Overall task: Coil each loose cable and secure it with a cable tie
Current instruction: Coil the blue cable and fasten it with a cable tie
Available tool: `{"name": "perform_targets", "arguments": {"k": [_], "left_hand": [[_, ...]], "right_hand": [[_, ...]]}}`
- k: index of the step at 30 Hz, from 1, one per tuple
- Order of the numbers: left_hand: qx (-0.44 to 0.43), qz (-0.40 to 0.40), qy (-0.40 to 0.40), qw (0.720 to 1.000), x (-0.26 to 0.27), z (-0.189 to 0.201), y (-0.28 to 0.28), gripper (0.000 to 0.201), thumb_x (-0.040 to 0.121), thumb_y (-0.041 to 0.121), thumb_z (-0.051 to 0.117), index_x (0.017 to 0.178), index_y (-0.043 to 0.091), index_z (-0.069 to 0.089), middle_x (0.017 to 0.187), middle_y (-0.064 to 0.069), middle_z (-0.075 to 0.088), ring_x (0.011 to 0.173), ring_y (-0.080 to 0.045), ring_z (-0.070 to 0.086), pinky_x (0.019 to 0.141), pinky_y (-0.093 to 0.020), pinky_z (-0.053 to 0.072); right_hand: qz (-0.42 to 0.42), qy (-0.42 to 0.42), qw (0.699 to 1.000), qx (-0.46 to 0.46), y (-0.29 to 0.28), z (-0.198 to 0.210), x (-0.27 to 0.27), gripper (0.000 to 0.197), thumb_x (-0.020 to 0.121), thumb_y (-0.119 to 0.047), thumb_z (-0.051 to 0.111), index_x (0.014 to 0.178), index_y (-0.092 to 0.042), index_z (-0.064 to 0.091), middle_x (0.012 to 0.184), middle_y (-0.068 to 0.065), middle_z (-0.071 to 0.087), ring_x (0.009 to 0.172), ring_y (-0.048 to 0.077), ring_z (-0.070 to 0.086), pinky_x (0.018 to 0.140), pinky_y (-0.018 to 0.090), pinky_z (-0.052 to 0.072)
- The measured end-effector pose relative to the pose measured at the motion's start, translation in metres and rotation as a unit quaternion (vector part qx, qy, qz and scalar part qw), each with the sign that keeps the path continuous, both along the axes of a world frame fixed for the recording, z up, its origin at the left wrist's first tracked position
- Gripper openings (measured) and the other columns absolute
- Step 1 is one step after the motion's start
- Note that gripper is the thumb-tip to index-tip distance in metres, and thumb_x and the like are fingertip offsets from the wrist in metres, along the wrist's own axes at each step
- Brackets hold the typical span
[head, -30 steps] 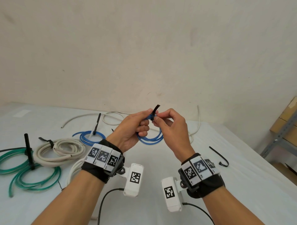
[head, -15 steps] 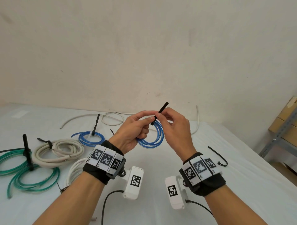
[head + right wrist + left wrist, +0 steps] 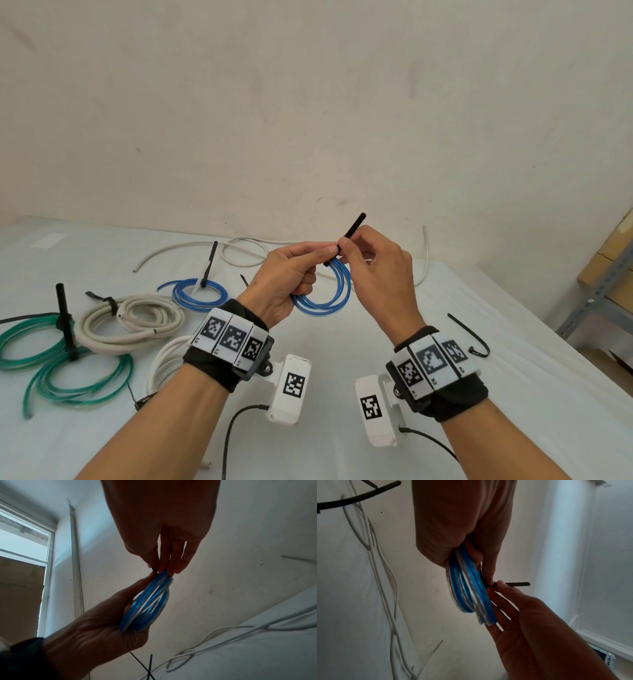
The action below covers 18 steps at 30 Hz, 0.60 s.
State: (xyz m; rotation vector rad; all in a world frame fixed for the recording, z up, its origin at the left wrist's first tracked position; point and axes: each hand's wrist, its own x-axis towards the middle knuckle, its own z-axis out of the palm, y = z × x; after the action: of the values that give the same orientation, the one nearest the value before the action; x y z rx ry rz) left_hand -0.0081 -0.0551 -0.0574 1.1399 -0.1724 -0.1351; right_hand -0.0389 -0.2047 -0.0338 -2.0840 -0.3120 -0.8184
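A coiled blue cable (image 3: 329, 298) (image 3: 467, 589) (image 3: 147, 605) hangs in the air above the white table (image 3: 342, 342). My left hand (image 3: 291, 274) grips the coil at its top. A black cable tie (image 3: 351, 229) (image 3: 517, 584) is wrapped round the coil there, and its free tail sticks up to the right. My right hand (image 3: 373, 270) pinches that tail between thumb and forefinger right at the coil. In the right wrist view only a sliver of the black cable tie (image 3: 155, 571) shows between the fingertips.
On the table's left lie tied coils: green (image 3: 51, 363), beige (image 3: 126, 322), blue (image 3: 198, 294), and a white coil (image 3: 164, 363) under my left forearm. A loose white cable (image 3: 239, 250) runs along the back. A spare black tie (image 3: 469, 332) lies right. Metal shelving (image 3: 603, 294) stands at far right.
The tie's tail has come further out through the coil and now sticks up longer. Both hands have risen slightly with the coil.
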Motion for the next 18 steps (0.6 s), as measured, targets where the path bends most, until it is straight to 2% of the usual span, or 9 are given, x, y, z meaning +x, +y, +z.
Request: {"name": "perform_targets", "arguments": {"k": [3,6,10,14,18], "left_hand": [[0.004,-0.005,-0.007,1.000,-0.0004,0.0021,0.0015,0.011,0.092,0.013,0.075,0.100,0.009,0.080,0.057,0.006,0.043,0.048,-0.007,0.022,0.042,-0.017,0.018],[0.027,0.000,-0.018,0.999,-0.0012,0.0044,0.0051,0.010,0.090,0.016,0.077,0.098,0.011,0.080,0.059,0.005,0.045,0.051,-0.009,0.020,0.044,-0.020,0.016],[0.074,-0.009,-0.032,0.997,-0.0028,0.0049,0.0060,0.014,0.091,0.019,0.077,0.104,0.012,0.077,0.063,0.006,0.060,0.050,-0.011,0.022,0.043,-0.021,0.019],[0.070,-0.044,-0.039,0.996,-0.0040,0.0049,0.0059,0.008,0.095,0.017,0.073,0.102,0.016,0.073,0.067,0.003,0.061,0.050,-0.010,0.022,0.044,-0.021,0.018],[0.063,-0.054,-0.039,0.996,-0.0031,-0.0005,0.0023,0.014,0.095,0.011,0.071,0.109,0.009,0.070,0.077,-0.010,0.052,0.051,-0.011,0.022,0.043,-0.020,0.019]], "right_hand": [[0.002,-0.002,1.000,0.001,0.0006,0.0034,-0.0011,0.021,0.103,-0.024,0.063,0.085,-0.015,0.067,0.081,-0.009,0.072,0.086,0.006,0.069,0.065,0.016,0.047],[0.014,0.003,1.000,0.012,0.0010,0.0049,-0.0018,0.019,0.102,-0.024,0.064,0.086,-0.016,0.069,0.082,-0.009,0.073,0.085,0.005,0.069,0.065,0.016,0.050],[0.019,0.007,1.000,0.010,-0.0013,0.0043,-0.0024,0.013,0.101,-0.024,0.066,0.092,-0.018,0.073,0.087,-0.009,0.074,0.086,0.006,0.070,0.066,0.011,0.047],[0.020,0.002,1.000,0.003,-0.0014,0.0047,-0.0037,0.012,0.102,-0.022,0.065,0.093,-0.017,0.073,0.089,-0.008,0.073,0.089,0.003,0.067,0.068,0.010,0.045],[0.012,-0.008,1.000,-0.005,-0.0005,-0.0001,-0.0025,0.012,0.101,-0.020,0.065,0.091,-0.016,0.070,0.089,-0.007,0.070,0.087,0.004,0.065,0.068,0.012,0.046]]}}
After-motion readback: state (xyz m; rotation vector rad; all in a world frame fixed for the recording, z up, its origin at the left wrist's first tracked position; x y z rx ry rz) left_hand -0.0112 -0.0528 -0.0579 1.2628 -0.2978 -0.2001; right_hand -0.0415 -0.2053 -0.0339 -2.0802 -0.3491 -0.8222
